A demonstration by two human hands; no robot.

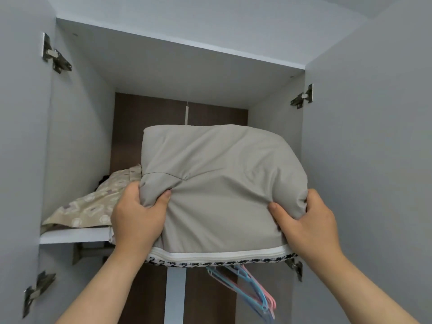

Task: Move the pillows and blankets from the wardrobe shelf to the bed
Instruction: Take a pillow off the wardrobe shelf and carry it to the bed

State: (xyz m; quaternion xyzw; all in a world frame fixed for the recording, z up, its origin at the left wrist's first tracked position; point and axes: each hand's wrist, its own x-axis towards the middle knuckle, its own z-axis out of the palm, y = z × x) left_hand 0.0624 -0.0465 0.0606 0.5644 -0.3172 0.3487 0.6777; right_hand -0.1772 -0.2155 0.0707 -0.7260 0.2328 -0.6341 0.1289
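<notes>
A folded grey blanket (219, 174) fills the right part of the upper wardrobe shelf (72, 235) and juts out past its front edge. My left hand (138, 216) grips its lower left corner, thumb pressed into the cloth. At the lower right corner my right hand (306, 223) grips it the same way. Under the blanket lies a flat item with a white zip band and a black-and-white houndstooth edge (217, 259). A beige patterned blanket (93, 204) lies on the shelf to the left.
Both wardrobe doors stand open, left door (21, 148) and right door (374, 160), with metal hinges showing. Blue and pink hangers (252, 291) hang below the shelf. A white vertical divider (174, 295) runs down under it.
</notes>
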